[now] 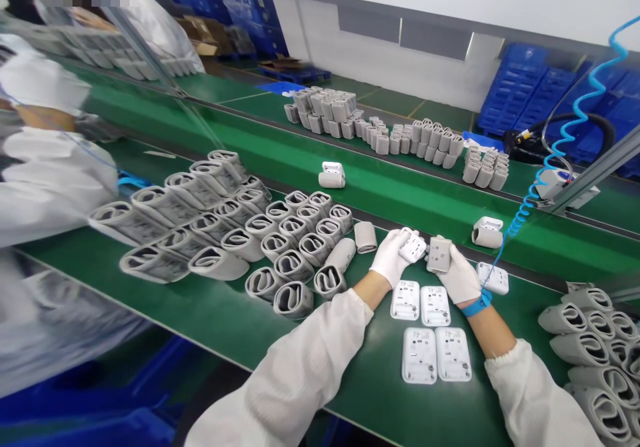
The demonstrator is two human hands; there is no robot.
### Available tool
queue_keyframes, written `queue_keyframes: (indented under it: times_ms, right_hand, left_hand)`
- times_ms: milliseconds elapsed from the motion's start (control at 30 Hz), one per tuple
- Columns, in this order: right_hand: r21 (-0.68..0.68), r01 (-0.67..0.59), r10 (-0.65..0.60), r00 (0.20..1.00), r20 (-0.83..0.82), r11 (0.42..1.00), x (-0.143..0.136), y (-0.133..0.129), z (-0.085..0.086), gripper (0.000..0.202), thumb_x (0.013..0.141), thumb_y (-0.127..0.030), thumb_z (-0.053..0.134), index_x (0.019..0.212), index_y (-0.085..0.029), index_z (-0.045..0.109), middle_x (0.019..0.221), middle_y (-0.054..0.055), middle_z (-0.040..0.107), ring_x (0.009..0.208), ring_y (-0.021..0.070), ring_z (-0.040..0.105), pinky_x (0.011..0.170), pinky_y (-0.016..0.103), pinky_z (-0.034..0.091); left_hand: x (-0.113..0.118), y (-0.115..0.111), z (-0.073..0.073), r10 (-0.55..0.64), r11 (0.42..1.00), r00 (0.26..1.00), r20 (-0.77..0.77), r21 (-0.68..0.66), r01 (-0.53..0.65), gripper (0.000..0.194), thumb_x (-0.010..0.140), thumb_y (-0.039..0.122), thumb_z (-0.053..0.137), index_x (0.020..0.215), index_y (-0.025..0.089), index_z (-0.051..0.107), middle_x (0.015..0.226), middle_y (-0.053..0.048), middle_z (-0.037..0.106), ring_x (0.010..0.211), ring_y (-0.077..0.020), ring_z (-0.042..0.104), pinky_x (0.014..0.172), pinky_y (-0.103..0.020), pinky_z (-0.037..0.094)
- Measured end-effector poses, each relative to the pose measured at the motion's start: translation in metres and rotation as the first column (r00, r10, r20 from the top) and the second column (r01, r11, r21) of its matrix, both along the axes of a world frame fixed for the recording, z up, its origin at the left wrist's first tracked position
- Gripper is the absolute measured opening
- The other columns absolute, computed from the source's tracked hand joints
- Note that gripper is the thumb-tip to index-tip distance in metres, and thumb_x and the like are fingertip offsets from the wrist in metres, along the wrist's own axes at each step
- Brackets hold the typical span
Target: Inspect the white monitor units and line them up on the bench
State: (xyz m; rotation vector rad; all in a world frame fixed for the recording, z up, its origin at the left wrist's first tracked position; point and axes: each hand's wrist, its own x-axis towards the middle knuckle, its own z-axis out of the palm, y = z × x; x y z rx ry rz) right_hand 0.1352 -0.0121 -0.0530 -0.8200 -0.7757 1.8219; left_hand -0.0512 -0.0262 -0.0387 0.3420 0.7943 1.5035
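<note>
My left hand [391, 258], in a white glove, is closed on a white plastic device housing [413, 247], its slotted face turned up. Close beside it, my gloved right hand [459, 277] grips a grey blood pressure cuff [440, 255], rolled flat with small dark marks on its face. A blue wrist strap [477, 302] circles my right wrist. Below my hands several more white housings [419, 355] lie on the green table in pairs. One further housing [493, 278] rests right of my right hand. A single rolled cuff [365, 237] stands left of my left hand.
Rows of rolled grey cuffs [280, 247] cover the table's left side; more cuffs [595, 340] are piled at the right edge. Housings with cuffs [332, 175] sit on the green conveyor [400, 200]. A coiled blue cord [565, 134] hangs at right. A co-worker's white sleeve [50, 174] is at left.
</note>
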Motion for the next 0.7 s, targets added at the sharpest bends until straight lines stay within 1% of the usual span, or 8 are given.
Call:
queue_keyframes:
  times_ms: [33, 100, 167, 233, 333, 433, 533, 700]
  right_hand:
    - [0.009, -0.016, 0.016, 1.000, -0.020, 1.000, 0.000, 0.000, 0.002, 0.054, 0.088, -0.056, 0.090, 0.132, -0.029, 0.075, 0.141, 0.005, 0.077, 0.131, 0.0279, 0.073, 0.104, 0.043, 0.066]
    - [0.061, -0.035, 0.036, 0.999, -0.015, 0.998, 0.000, -0.002, 0.006, 0.053, 0.084, -0.049, 0.095, 0.129, -0.029, 0.077, 0.145, 0.005, 0.075, 0.138, 0.0308, 0.069, 0.114, 0.050, 0.062]
    - [0.107, -0.071, 0.069, 0.997, 0.020, 0.992, -0.001, -0.005, 0.010, 0.056, 0.080, -0.046, 0.099, 0.128, -0.026, 0.078, 0.145, 0.009, 0.075, 0.138, 0.0333, 0.069, 0.119, 0.054, 0.058]
    - [0.114, -0.117, 0.112, 0.992, 0.054, 0.987, -0.002, -0.007, 0.014, 0.061, 0.079, -0.046, 0.101, 0.130, -0.022, 0.078, 0.147, 0.013, 0.074, 0.139, 0.0345, 0.069, 0.122, 0.055, 0.055]
    - [0.071, -0.140, 0.134, 0.987, 0.089, 0.988, -0.004, -0.010, 0.017, 0.069, 0.077, -0.049, 0.101, 0.133, -0.019, 0.075, 0.150, 0.016, 0.071, 0.139, 0.0361, 0.069, 0.120, 0.055, 0.057]
    - [0.023, -0.112, 0.109, 0.987, 0.120, 0.993, -0.005, -0.011, 0.017, 0.076, 0.073, -0.055, 0.102, 0.134, -0.021, 0.073, 0.148, 0.018, 0.072, 0.133, 0.0392, 0.072, 0.110, 0.061, 0.063]
    - [0.019, -0.086, 0.083, 0.989, 0.120, 0.996, -0.006, -0.012, 0.017, 0.077, 0.073, -0.058, 0.102, 0.136, -0.023, 0.071, 0.147, 0.016, 0.073, 0.131, 0.0386, 0.073, 0.105, 0.061, 0.066]
    - [0.029, -0.041, 0.038, 0.995, 0.090, 0.999, -0.010, -0.016, 0.016, 0.069, 0.074, -0.056, 0.102, 0.129, -0.025, 0.076, 0.138, 0.013, 0.077, 0.129, 0.0369, 0.073, 0.105, 0.056, 0.067]
  left_hand:
    - [0.001, -0.001, 0.001, -0.016, 1.000, 0.999, 0.028, 0.012, 0.016, 0.039, 0.084, 0.035, 0.092, 0.110, 0.023, 0.066, 0.121, -0.011, 0.080, 0.115, -0.0310, 0.079, 0.103, -0.054, 0.063]
    - [0.002, -0.002, 0.002, -0.056, 0.997, 0.998, 0.023, 0.057, 0.055, 0.049, 0.091, 0.039, 0.087, 0.133, 0.026, 0.066, 0.131, -0.014, 0.079, 0.128, -0.0317, 0.075, 0.115, -0.056, 0.056]
    - [0.003, -0.002, 0.001, -0.110, 0.988, 0.994, -0.011, 0.109, 0.110, 0.068, 0.097, 0.046, 0.081, 0.157, 0.030, 0.055, 0.141, -0.016, 0.076, 0.140, -0.0319, 0.069, 0.125, -0.055, 0.048]
    - [0.003, -0.002, 0.000, -0.155, 0.975, 0.986, -0.058, 0.152, 0.162, 0.079, 0.099, 0.053, 0.076, 0.168, 0.030, 0.045, 0.151, -0.017, 0.071, 0.149, -0.0328, 0.063, 0.129, -0.055, 0.043]
    - [0.001, -0.001, -0.002, -0.173, 0.959, 0.972, -0.157, 0.198, 0.203, 0.083, 0.098, 0.059, 0.073, 0.169, 0.025, 0.045, 0.160, -0.019, 0.065, 0.156, -0.0347, 0.056, 0.131, -0.054, 0.041]
    - [-0.001, -0.002, -0.002, -0.157, 0.946, 0.954, -0.256, 0.238, 0.220, 0.086, 0.095, 0.062, 0.073, 0.165, 0.020, 0.048, 0.163, -0.021, 0.062, 0.158, -0.0361, 0.053, 0.133, -0.053, 0.040]
    - [-0.002, -0.005, 0.002, -0.149, 0.929, 0.945, -0.293, 0.285, 0.235, 0.087, 0.093, 0.062, 0.074, 0.165, 0.020, 0.047, 0.166, -0.020, 0.059, 0.161, -0.0361, 0.049, 0.134, -0.053, 0.038]
    - [-0.001, -0.013, 0.007, -0.144, 0.908, 0.908, -0.393, 0.313, 0.280, 0.088, 0.095, 0.064, 0.072, 0.168, 0.023, 0.045, 0.173, -0.018, 0.052, 0.166, -0.0372, 0.042, 0.137, -0.053, 0.033]
